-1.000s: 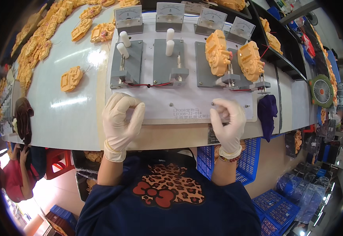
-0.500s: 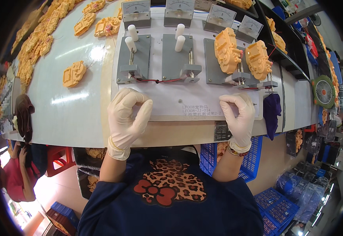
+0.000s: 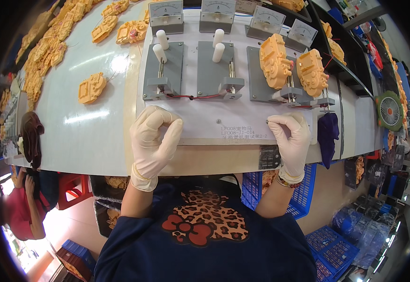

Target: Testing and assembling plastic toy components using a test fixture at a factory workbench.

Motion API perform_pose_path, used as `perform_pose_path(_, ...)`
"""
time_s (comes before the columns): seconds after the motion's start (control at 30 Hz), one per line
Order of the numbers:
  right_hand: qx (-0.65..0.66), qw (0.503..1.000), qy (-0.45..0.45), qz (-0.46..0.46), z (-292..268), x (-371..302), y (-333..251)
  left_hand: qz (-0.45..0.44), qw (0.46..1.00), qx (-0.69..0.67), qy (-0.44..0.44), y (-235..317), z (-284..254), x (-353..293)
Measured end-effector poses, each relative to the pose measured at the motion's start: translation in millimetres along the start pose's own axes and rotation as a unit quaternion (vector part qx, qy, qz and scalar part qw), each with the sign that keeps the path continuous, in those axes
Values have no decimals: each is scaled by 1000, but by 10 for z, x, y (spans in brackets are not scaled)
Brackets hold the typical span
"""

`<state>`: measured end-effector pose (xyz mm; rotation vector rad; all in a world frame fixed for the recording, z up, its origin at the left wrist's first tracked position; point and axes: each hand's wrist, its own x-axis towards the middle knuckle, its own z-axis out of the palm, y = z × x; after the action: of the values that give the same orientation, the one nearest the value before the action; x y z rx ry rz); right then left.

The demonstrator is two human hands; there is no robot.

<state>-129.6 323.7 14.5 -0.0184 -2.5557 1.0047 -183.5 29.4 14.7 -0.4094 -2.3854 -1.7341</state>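
Note:
My left hand [image 3: 152,141], in a white glove, rests at the near edge of a white test board [image 3: 200,132], its fingers curled toward the thumb and nothing visible in them. My right hand [image 3: 293,141], gloved alike, lies at the board's near right, thumb and forefinger pinched together with nothing seen between them. Beyond my hands stand grey fixtures with metal pins. The left fixture [image 3: 175,70] and the middle one [image 3: 207,70] bear bare white posts. Two orange plastic housings [image 3: 274,61] [image 3: 311,73] sit upright on the right fixtures.
Analog meters [image 3: 166,14] line the board's far side. One loose orange housing [image 3: 92,88] lies on the left table, with piles behind it. A purple cloth [image 3: 327,138] hangs at the right edge, near a green fan [image 3: 389,110]. Blue baskets [image 3: 303,188] stand below.
The view has shifted slightly, so the scene sits a little farther right. Both hands keep nearly the same pose, and the housings stay on their fixtures.

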Motion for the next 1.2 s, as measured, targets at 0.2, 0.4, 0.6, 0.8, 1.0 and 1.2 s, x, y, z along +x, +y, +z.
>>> perform_pose_path(0.2,19,998,33,39,96,-22,34,9,1000,4,-5,-5,7,2)
perform_pose_path(0.4,9,1000,21,17,76,4,25,1,1000,-5,2,-4,11,3)
perform_pose_path(0.6,-7,999,40,7,101,-9,-13,10,1000,14,1,-8,7,-3)
perform_pose_path(0.8,-16,999,35,-34,102,-2,-35,13,1000,21,0,6,2,-1)
perform_pose_path(1.0,-22,997,41,-54,124,-10,5,8,1000,19,2,23,11,-19)
perform_pose_path(1.2,14,991,91,-93,97,-36,61,41,998,43,14,91,10,16)
